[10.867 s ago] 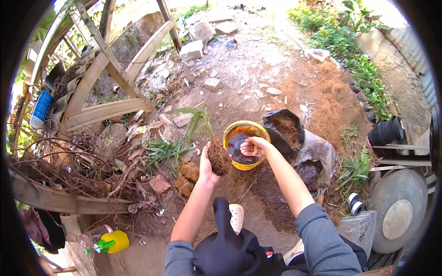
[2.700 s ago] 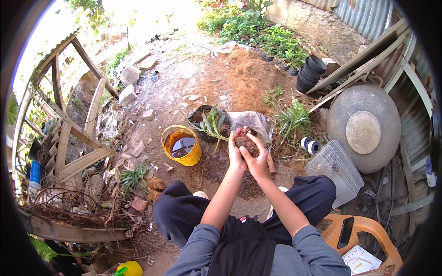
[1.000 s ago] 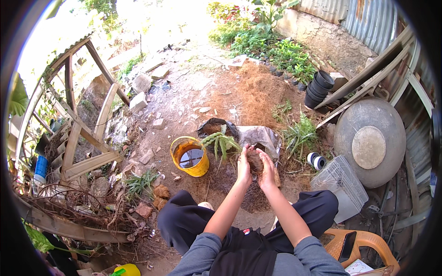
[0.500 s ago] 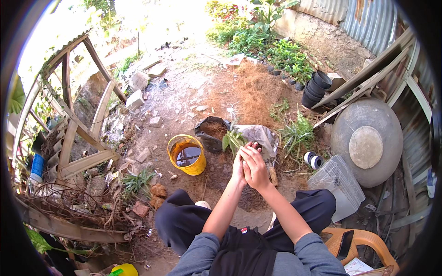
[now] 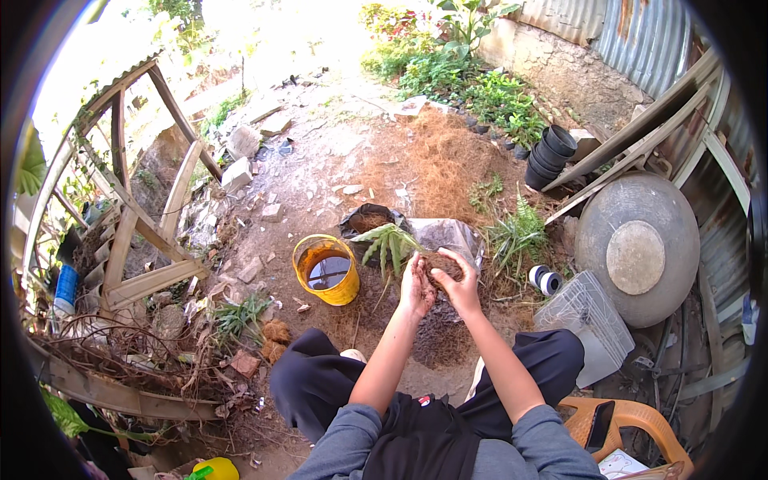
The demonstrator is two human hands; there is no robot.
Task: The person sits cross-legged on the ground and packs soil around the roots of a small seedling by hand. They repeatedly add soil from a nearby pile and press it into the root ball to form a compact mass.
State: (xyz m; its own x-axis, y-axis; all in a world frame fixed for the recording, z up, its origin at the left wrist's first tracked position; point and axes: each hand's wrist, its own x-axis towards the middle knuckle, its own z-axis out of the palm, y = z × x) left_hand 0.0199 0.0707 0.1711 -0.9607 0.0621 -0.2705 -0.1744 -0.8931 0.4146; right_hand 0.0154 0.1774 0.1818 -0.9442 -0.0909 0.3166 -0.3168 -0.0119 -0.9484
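Observation:
Between my two hands is a seedling (image 5: 389, 242) with a brown root ball (image 5: 442, 264). It lies tilted, its green leaves pointing left toward the yellow bucket. My left hand (image 5: 417, 288) cups the ball at its left side, the fingers smeared with soil. Curved round the right side is my right hand (image 5: 459, 284), its thumb pressed on the ball. Beneath them on the ground lies a heap of dark soil (image 5: 440, 340). A black plastic bag (image 5: 349, 226) with brown fibre in it sits just beyond, beside a whitish plastic sheet (image 5: 448, 232).
Left of my hands stands a yellow bucket (image 5: 342, 290) of dark liquid. On the right are a wire rack (image 5: 596, 324), a large round grey basin (image 5: 664, 216) and stacked black pots (image 5: 550, 156). Wooden frames (image 5: 120, 200) lean at the left. A phone (image 5: 600, 424) rests on an orange chair (image 5: 652, 436).
My hands, pressed together round the root ball before, have moved apart, with the right hand shifting right. The ball now shows between them, and the leaves have swung left.

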